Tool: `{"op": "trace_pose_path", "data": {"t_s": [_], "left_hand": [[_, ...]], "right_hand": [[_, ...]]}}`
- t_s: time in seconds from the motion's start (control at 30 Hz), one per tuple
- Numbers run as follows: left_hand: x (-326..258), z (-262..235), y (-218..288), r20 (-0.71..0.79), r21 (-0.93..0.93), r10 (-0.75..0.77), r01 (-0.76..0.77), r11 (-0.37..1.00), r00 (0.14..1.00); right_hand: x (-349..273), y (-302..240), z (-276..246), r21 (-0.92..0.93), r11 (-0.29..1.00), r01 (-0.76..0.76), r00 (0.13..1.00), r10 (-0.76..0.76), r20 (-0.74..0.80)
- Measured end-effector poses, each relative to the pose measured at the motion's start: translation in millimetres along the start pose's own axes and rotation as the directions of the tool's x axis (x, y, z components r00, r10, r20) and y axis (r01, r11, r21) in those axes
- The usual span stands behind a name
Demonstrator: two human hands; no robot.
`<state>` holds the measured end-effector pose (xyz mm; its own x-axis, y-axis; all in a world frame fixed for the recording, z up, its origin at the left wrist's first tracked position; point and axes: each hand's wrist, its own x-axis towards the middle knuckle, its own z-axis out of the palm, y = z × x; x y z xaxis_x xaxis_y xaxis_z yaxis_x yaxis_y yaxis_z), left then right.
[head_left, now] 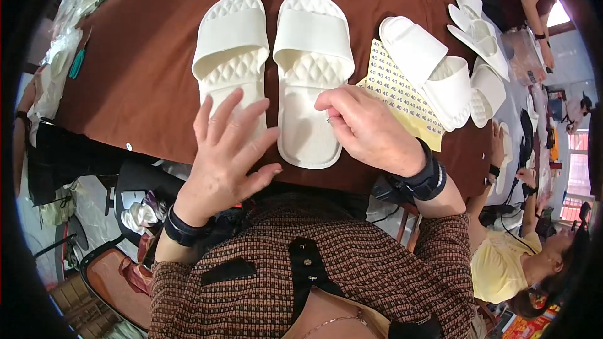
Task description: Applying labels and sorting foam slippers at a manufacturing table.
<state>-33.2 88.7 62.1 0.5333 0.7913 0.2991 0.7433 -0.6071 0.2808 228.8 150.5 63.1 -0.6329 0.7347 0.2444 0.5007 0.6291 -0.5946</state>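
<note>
Two white slide slippers stand side by side on the brown cloth, toes away from me: the left slipper (231, 34) and the right slipper (314, 34). Over the heel part of the left one is my left hand (227, 144), fingers spread and holding nothing. My right hand (364, 127) is closed in a pinch above the right slipper's heel. A tiny dark-marked bit at its fingertips looks like a small sticker. Beside that hand lies a yellow sheet of small printed stickers (402, 91), partly under another pair of white slippers (414, 50).
More white slippers (487, 91) are piled along the table's right side. Clear plastic bags (66, 44) and teal-handled snips (77, 64) lie at the left. Other people (505, 263) work at the right. A chair (116, 276) stands at lower left.
</note>
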Motion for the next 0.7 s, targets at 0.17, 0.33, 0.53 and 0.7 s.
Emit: {"op": "trace_pose_path", "data": {"t_s": [0.17, 0.33, 0.53, 0.7], "left_hand": [[12.0, 6.8, 9.8, 0.022, -0.043, 0.071, -0.07, 0.997, 0.997], [13.6, 14.2, 10.7, 0.045, -0.056, 0.082, -0.079, 0.995, 0.996], [15.7, 13.3, 10.1, 0.016, -0.107, 0.055, -0.053, 0.993, 0.998], [14.8, 14.7, 6.6, -0.007, -0.164, 0.032, -0.033, 0.986, 0.999]], "right_hand": [[1.0, 0.1, 4.6, -0.007, 1.0, 0.025, 0.996, -0.026, -0.085], [1.3, -8.7, -4.1, 0.077, 0.997, -0.031, 0.999, 0.033, -0.023], [11.3, -13.9, -10.8, 0.343, 0.923, -0.177, 0.984, 0.154, 0.092], [17.5, -16.2, -7.3, 0.281, 0.946, -0.163, 0.983, 0.132, 0.126]]}}
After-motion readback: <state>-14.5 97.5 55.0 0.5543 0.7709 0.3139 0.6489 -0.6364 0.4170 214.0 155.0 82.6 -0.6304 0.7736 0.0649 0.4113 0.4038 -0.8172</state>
